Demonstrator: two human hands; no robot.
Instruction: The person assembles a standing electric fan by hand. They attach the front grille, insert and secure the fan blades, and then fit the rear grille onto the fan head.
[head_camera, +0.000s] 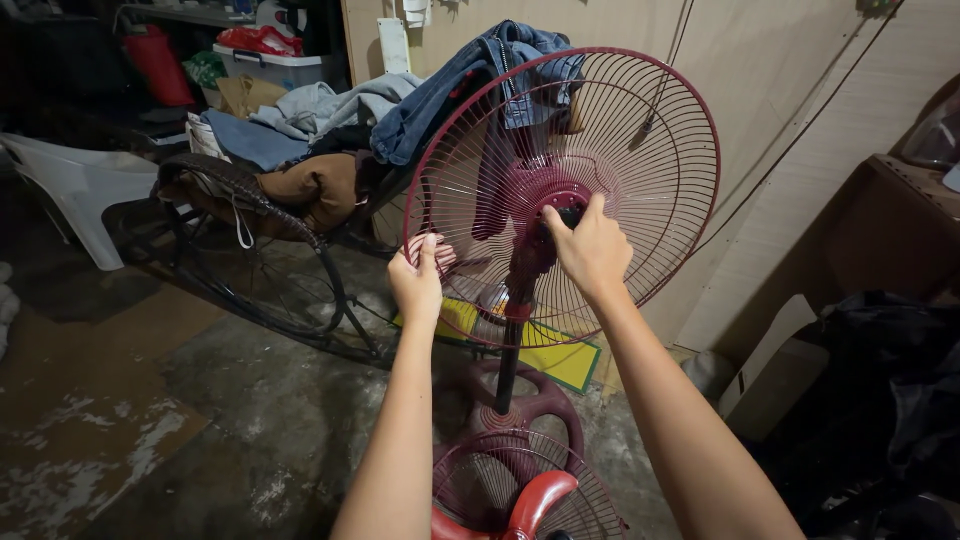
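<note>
Hands (590, 245) on fan grille (660, 160)

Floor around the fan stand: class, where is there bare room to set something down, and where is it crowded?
Bare concrete floor lies left of the left hand, bordered by the rocking chair and the fan base. Crowded: the loose grille below, and dark bags beyond the right hand.

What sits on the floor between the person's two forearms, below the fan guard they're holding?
In the head view, the fan's dark pole and maroon base lie there, with a second wire guard and a red blade nearer the camera.
</note>
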